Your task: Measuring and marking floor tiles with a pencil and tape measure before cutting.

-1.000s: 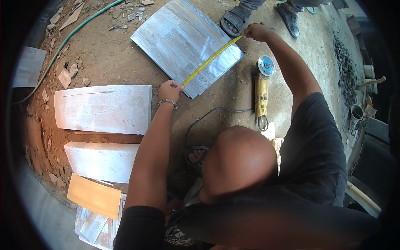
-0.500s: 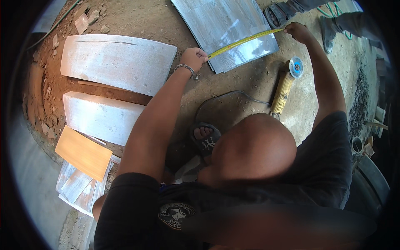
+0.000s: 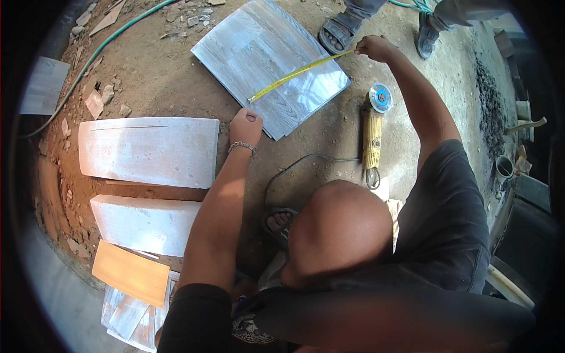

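- Yellow tape measure (image 3: 289,77), its blade drawn out over a stack of tiles, running from near the stack's left edge to just past its right edge.
- The stack of tiles (image 3: 276,44) lies on the ground ahead of the person; its top face is glossy grey with a wood-grain pattern, and it sits at a slant.
- Right hand (image 3: 375,49): its grip is closed around the right end of the blade, just beyond the tiles.
- Left hand (image 3: 246,127): its grip is curled into a loose fist, apart from the blade, whose free end lies just ahead of the knuckles. A chain bracelet (image 3: 242,147) circles the wrist. Whether the knuckles touch the tiles, I cannot tell.
- Near the stack, toward the person's right, a yellow angle grinder (image 3: 372,141) with a blue-centred disc rests on the ground, its dark cord trailing left.
- Beyond the stack's right side stand another person's sandalled feet (image 3: 340,32).
- To the left, two pale slabs lie one nearer than the other: the farther slab (image 3: 147,152) and the nearer slab (image 3: 144,226), partly covered by the left forearm.
- Closer still, an orange-tan board (image 3: 130,272) lies over grey-white pieces (image 3: 132,320).
- At upper left, a green hose (image 3: 110,40) curves across earth strewn with broken fragments.
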Demonstrator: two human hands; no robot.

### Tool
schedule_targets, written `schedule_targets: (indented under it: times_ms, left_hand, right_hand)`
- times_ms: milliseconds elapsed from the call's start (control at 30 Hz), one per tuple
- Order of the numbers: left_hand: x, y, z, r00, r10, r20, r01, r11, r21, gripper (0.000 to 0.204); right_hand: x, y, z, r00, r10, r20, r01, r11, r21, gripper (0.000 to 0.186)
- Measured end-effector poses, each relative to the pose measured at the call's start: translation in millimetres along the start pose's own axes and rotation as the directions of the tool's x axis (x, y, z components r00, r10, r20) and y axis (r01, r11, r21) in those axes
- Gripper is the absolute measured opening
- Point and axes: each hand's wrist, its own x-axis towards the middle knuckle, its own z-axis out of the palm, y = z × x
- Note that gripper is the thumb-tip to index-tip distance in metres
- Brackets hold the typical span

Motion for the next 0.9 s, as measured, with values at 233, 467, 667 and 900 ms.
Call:
schedule_targets:
  times_ms: [233,467,667,900]
  left_hand:
    - [0.1,-8.6,-4.2,0.87,0.331,-0.365,-0.241,0.932,0.27,0.026]
    - [-7.2,-10.8,0.8,0.957,0.12,-0.265,-0.121,0.993,0.013,0.016]
    - [2.6,-10.3,2.3,0.977,0.066,-0.201,-0.075,0.996,-0.038,0.015]
    - [8.6,-13.7,-1.5,0.99,-0.005,-0.139,-0.004,0.998,-0.068,0.015]
  right_hand:
    - [-4.3,-16.8,-3.7,0.994,-0.112,0.001,0.112,0.994,-0.013,0.029]
    - [-2.8,-18.6,-4.1,0.996,-0.091,0.011,0.091,0.996,-0.018,0.027]
    - [3.3,-14.0,2.0,0.999,-0.045,0.006,0.045,0.999,-0.002,0.027]
    - [4.9,-16.1,4.7,0.999,-0.047,0.007,0.047,0.996,0.071,0.024]
